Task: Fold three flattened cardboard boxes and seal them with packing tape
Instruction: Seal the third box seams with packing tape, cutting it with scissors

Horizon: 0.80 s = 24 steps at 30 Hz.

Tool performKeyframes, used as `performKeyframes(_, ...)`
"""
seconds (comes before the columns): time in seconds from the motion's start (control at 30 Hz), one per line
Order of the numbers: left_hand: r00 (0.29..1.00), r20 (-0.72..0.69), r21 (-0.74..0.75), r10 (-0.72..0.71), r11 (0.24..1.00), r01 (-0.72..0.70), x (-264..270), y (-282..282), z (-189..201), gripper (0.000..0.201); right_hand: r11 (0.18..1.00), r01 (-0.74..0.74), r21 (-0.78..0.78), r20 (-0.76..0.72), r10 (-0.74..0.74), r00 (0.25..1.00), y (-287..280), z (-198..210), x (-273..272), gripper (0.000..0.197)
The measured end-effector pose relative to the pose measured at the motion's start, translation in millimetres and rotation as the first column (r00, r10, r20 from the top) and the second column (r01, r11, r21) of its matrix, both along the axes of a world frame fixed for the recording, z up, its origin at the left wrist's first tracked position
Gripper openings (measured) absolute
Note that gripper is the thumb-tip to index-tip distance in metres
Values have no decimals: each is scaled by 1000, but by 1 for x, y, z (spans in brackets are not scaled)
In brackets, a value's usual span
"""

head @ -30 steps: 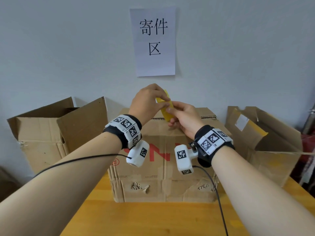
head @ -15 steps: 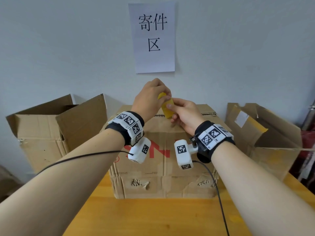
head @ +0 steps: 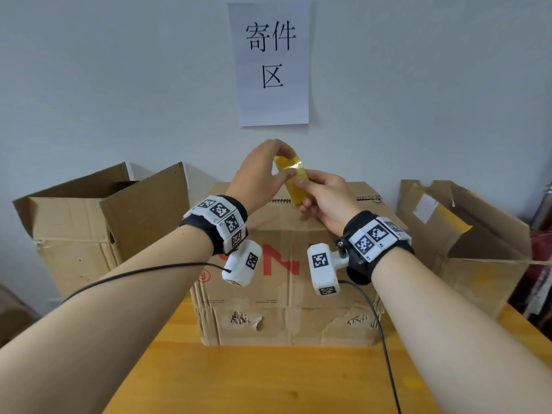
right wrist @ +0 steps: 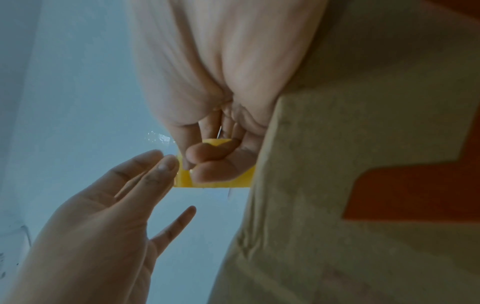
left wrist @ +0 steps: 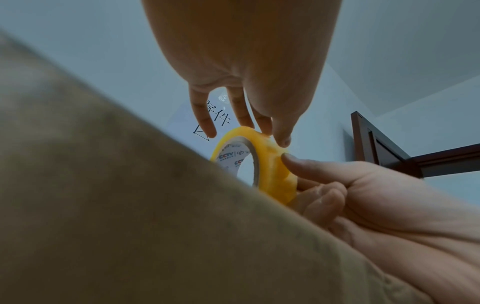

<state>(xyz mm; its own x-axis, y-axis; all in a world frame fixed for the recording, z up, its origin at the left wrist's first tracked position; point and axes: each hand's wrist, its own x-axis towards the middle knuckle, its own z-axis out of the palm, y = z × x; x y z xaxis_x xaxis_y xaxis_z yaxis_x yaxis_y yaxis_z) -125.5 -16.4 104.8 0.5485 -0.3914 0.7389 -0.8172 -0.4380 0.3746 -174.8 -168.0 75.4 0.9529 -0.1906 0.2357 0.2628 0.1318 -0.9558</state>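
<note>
A roll of yellow packing tape (head: 294, 182) is held up in the air above the middle cardboard box (head: 286, 273), roughly level with the box's top edge and in front of a pale wall. The roll stands on edge, its outer band facing the person, and its white cardboard core shows printed lettering in the left wrist view.

The right hand (head: 328, 198) holds the roll from below and behind, its fingers curled round the lower rim and its thumb pressed on the outer band. The left hand (head: 263, 174) comes in from above. Its thumb and fingertips rest on the upper rim, the fingers fairly straight, feeling along the band rather than clamping it. Whether a loose tape end is already lifted is hard to tell; a faint glint near the left fingers may be one.

The roll looks light and stiff, easy to carry by the rim or through the core. The band itself is probably smooth and slippery, and the free end thin, sticky and quick to fold on itself, so it is best picked at with a fingernail and pulled straight.

The middle box stands closed on a wooden table (head: 268, 380), with a red mark on its front and some torn patches low down. An open box (head: 74, 234) stands to its left and another open box (head: 478, 243) to its right. A paper sign (head: 273, 64) with black characters hangs on the wall above.
</note>
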Motion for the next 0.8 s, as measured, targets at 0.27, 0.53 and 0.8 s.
performKeyframes(0.27,997,41,7,65,998,-66,2,3,2,4,999,5,-45,19,-4,1000,1,-1,0,24)
performKeyframes(0.53,973,181,136,145,976,-171,-6,-3,5,8,999,23,-30,28,-22,999,2,-3,1,25)
performKeyframes(0.8,981,169,231,99,963,-137,-7,-6,3,11,1000,14,-21,7,-13,1000,1,-2,-1,18)
